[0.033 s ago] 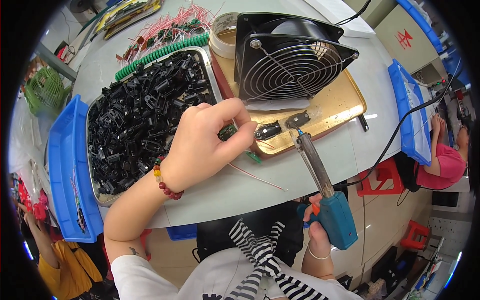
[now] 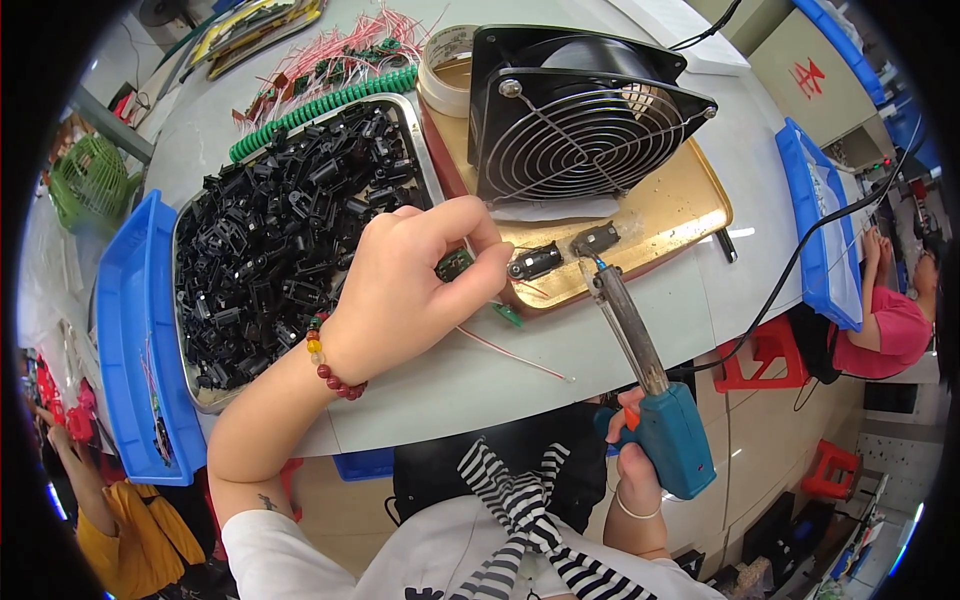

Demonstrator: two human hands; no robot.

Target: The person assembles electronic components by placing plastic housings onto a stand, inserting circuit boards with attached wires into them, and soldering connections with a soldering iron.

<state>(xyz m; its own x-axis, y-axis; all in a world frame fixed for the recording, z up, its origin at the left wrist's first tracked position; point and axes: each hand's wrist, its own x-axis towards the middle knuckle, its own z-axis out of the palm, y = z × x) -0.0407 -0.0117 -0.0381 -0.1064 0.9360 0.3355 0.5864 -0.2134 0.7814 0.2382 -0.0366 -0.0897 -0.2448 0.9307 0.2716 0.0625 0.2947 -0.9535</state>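
Observation:
My left hand (image 2: pixel 425 265) is closed in a pinch beside a small black plastic part (image 2: pixel 537 262) on the gold tray (image 2: pixel 690 205); what the fingertips grip is hidden. In the gap of its fingers shows a small green circuit board (image 2: pixel 455 264). A thin red-and-white wire (image 2: pixel 515 355) trails from beneath the hand over the table. My right hand (image 2: pixel 637 470) is wrapped around the handle of a teal soldering gun (image 2: pixel 672 435). The gun's tip sits near a second small black part (image 2: pixel 597 238), to the right of the first one.
A metal tray (image 2: pixel 185 340) heaped with black plastic parts (image 2: pixel 290 220) lies left. Behind the gold tray's front edge stands a black fan (image 2: pixel 590 150), with a tape roll (image 2: pixel 447 70) beside it. Blue bins (image 2: pixel 145 340) flank the table. A black cable (image 2: pixel 800 250) hangs right. Other people sit nearby.

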